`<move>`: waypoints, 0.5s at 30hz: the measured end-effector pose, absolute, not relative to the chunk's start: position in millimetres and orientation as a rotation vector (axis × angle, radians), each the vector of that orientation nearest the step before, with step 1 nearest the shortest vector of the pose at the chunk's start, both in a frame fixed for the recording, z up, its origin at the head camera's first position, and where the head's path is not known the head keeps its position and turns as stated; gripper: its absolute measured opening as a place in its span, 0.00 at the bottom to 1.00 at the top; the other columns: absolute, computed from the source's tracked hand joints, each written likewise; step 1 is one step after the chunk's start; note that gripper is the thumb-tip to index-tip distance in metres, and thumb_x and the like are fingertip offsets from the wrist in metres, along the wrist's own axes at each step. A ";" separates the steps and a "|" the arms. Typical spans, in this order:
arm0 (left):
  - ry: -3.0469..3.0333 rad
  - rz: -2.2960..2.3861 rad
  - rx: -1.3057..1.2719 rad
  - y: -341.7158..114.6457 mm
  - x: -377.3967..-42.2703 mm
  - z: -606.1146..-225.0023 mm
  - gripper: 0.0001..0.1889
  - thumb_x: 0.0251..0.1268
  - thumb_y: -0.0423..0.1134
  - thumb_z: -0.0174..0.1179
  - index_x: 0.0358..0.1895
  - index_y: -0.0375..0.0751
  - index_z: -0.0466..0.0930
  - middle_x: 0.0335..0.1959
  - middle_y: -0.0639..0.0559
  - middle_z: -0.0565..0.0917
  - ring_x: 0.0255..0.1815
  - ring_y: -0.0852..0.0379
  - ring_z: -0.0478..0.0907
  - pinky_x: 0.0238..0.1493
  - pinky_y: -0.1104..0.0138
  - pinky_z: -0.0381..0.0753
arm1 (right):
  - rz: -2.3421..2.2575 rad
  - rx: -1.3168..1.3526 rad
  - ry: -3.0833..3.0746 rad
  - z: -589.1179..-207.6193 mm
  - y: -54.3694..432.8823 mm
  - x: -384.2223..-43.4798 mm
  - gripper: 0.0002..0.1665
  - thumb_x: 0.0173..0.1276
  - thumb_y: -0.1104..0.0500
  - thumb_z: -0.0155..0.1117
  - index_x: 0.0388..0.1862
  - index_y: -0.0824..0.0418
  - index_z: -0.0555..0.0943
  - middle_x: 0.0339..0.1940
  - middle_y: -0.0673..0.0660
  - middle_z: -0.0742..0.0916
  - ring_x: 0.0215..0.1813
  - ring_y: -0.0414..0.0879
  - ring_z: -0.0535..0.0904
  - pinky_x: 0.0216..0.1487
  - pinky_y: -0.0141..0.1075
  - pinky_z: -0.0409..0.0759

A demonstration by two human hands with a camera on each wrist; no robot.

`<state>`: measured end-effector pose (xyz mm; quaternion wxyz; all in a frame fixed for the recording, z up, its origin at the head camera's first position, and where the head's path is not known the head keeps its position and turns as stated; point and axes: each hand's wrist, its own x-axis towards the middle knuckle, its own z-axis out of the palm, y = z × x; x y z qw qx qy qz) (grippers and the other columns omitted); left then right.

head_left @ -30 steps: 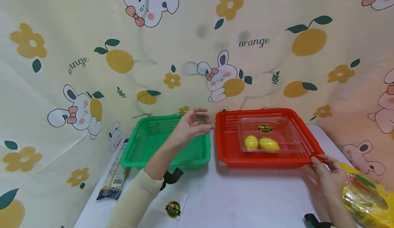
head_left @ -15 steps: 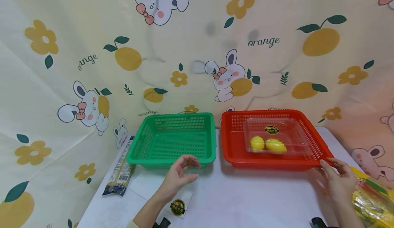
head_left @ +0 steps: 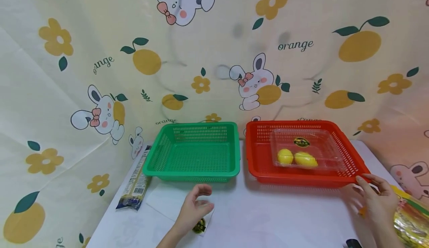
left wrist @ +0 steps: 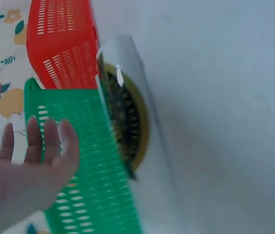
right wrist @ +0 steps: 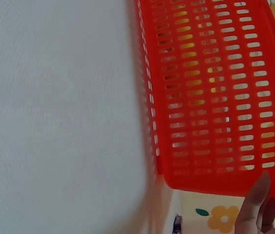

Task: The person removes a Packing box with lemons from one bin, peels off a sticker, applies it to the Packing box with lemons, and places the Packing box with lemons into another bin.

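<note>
My left hand (head_left: 194, 212) is held over the table in front of the green basket (head_left: 191, 174), fingers loosely bent, with nothing in it. Just below it lies a flat white sheet or bag (head_left: 167, 199) with a round black-and-gold label (left wrist: 127, 119); my hand covers part of it in the head view. My right hand (head_left: 380, 199) pinches the rim of the red basket (head_left: 301, 179) at its near right corner, the thumb (right wrist: 257, 195) against the outer side. Inside that basket sits a clear plastic box (head_left: 321, 149) holding two lemons (head_left: 305, 159).
A dark-and-gold packet (head_left: 135, 188) lies left of the green basket. At the right table edge is a shiny yellow bag (head_left: 413, 218), partly behind my right forearm. Behind the baskets hangs a patterned curtain (head_left: 207, 47). The baskets stand side by side with a narrow gap.
My left hand has come back from above the green basket, down and toward me, to over the white sheet. My right hand stays at the red basket's corner. The head view has shifted slightly.
</note>
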<state>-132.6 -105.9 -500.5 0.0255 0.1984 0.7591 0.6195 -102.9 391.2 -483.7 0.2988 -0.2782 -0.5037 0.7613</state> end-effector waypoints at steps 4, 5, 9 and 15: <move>3.119 1.327 0.895 -93.5 -122.6 -497.8 0.23 0.55 0.43 0.73 0.55 0.45 0.78 0.57 0.52 0.76 0.62 0.49 0.70 0.56 0.50 0.74 | 2.020 -0.766 -1.305 -481.9 390.1 -103.1 0.14 0.59 0.69 0.73 0.43 0.57 0.85 0.39 0.49 0.81 0.28 0.36 0.83 0.24 0.28 0.83; 3.288 1.138 0.949 -89.5 -120.6 -497.6 0.25 0.53 0.48 0.73 0.54 0.47 0.79 0.58 0.51 0.76 0.64 0.48 0.69 0.57 0.47 0.72 | 2.017 -0.772 -1.312 -481.9 390.4 -102.4 0.14 0.60 0.69 0.73 0.43 0.56 0.85 0.40 0.48 0.80 0.28 0.36 0.83 0.23 0.27 0.83; 3.555 0.615 1.061 -73.5 -111.2 -500.2 0.33 0.52 0.65 0.66 0.58 0.48 0.79 0.61 0.44 0.73 0.66 0.42 0.65 0.57 0.38 0.63 | 2.007 -0.804 -1.319 -481.3 392.0 -102.0 0.15 0.59 0.68 0.74 0.44 0.55 0.85 0.41 0.47 0.80 0.27 0.35 0.82 0.23 0.27 0.82; 3.411 0.152 0.972 -60.2 -98.6 -513.1 0.46 0.58 0.82 0.40 0.72 0.57 0.69 0.71 0.44 0.69 0.72 0.33 0.58 0.55 0.25 0.59 | 2.003 -0.796 -1.345 -482.7 390.9 -104.6 0.14 0.60 0.67 0.74 0.43 0.54 0.85 0.40 0.46 0.81 0.26 0.34 0.83 0.23 0.27 0.82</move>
